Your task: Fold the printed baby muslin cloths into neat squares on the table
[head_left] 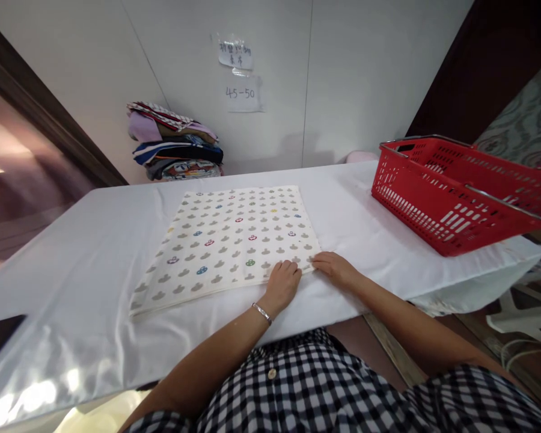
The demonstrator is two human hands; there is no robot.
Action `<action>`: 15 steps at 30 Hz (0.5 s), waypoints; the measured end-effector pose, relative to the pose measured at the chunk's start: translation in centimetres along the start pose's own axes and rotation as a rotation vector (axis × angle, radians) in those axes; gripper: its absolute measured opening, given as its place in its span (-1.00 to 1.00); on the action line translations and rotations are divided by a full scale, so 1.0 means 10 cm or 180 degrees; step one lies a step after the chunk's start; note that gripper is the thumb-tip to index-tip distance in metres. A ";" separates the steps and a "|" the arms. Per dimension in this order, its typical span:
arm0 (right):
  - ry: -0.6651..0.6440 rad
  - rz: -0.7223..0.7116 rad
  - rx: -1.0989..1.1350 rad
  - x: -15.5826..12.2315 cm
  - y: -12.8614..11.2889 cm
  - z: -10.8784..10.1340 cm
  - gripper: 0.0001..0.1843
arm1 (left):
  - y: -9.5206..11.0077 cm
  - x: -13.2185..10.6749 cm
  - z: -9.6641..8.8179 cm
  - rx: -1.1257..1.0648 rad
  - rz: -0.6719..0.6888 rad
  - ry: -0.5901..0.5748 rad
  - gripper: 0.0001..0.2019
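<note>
A cream cloth (228, 240) printed with small grey and coloured shapes lies flat and folded square on the white-covered table (94, 264). My left hand (283, 284), a bracelet on its wrist, rests on the cloth's near edge with fingers curled down on the fabric. My right hand (334, 266) lies at the cloth's near right corner, fingers pinched at the corner. Both hands touch the cloth close together.
A red plastic shopping basket (451, 192) stands on the table's right end. A stack of folded clothes (174, 144) sits at the back against the white wall, under two paper notes (241, 75). A dark object (0, 337) lies at the left edge.
</note>
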State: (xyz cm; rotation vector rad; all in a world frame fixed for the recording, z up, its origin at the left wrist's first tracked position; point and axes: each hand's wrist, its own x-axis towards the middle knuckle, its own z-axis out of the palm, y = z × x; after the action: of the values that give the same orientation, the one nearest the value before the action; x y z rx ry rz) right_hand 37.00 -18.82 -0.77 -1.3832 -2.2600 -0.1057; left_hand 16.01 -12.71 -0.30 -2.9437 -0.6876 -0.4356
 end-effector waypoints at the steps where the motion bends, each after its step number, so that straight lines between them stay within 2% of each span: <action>1: 0.0009 -0.0014 -0.0021 -0.01 -0.01 0.00 -0.74 | 0.01 -0.01 0.00 0.0033 0.0003 -0.0003 -0.86; 6: -0.0017 -0.0053 -0.0229 0.02 -0.08 -0.06 -0.77 | 0.02 -0.03 -0.02 0.0055 0.0037 0.0013 -0.90; 15: -0.0298 -0.0041 -0.0477 0.07 -0.13 -0.12 -0.80 | -0.01 0.01 -0.07 -0.0039 -0.0032 0.0102 -0.87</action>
State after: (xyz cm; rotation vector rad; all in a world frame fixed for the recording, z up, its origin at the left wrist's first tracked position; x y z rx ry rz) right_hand 36.02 -19.26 0.87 -1.4783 -2.3801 -0.2232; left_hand 15.89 -12.63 0.40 -2.9390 -0.6989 -0.4886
